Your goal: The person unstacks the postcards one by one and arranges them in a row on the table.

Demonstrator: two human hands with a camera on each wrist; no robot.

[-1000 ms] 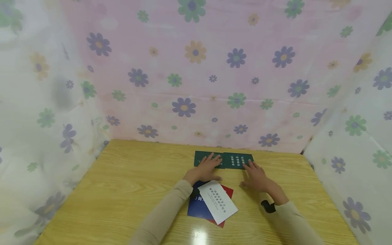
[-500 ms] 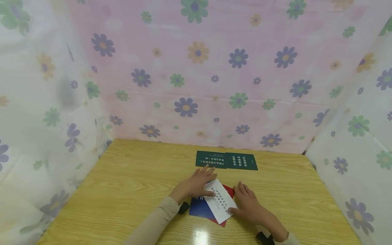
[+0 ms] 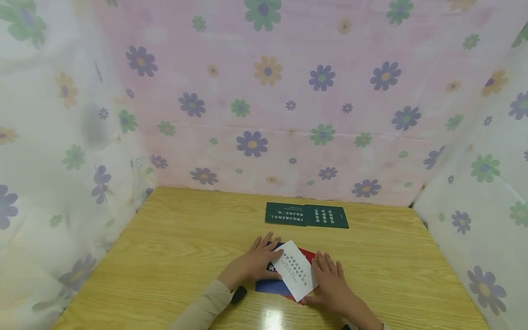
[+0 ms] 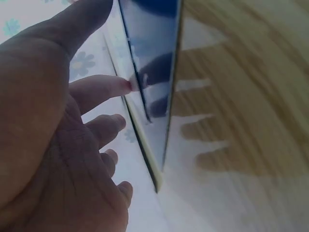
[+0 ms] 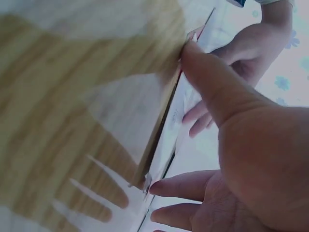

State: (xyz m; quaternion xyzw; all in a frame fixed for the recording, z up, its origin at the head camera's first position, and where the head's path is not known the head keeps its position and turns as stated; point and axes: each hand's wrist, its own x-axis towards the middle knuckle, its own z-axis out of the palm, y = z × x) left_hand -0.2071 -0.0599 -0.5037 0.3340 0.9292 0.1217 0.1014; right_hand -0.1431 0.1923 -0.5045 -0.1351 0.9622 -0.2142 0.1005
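A white card (image 3: 294,270) with printed text lies askew on a blue card (image 3: 268,287) and a red card (image 3: 307,254) near the front of the wooden table (image 3: 185,238). My left hand (image 3: 257,260) rests flat at the stack's left side, fingers straight and touching the cards. In the left wrist view, my left hand (image 4: 104,89) has its index fingertip against the blue card's (image 4: 154,48) edge. My right hand (image 3: 327,277) lies at the white card's right edge with straight fingers. In the right wrist view, my right hand's (image 5: 231,111) thumb presses the stack's edge.
Two dark green cards (image 3: 286,214) (image 3: 330,217) lie side by side near the table's back edge. Flowered cloth (image 3: 264,114) walls in the table at the back and on both sides. A black wrist device (image 3: 238,294) shows at my left sleeve.
Both hands have left the green cards and drawn back to the stack. They now bracket the white card, left hand at its left, right hand at its right.
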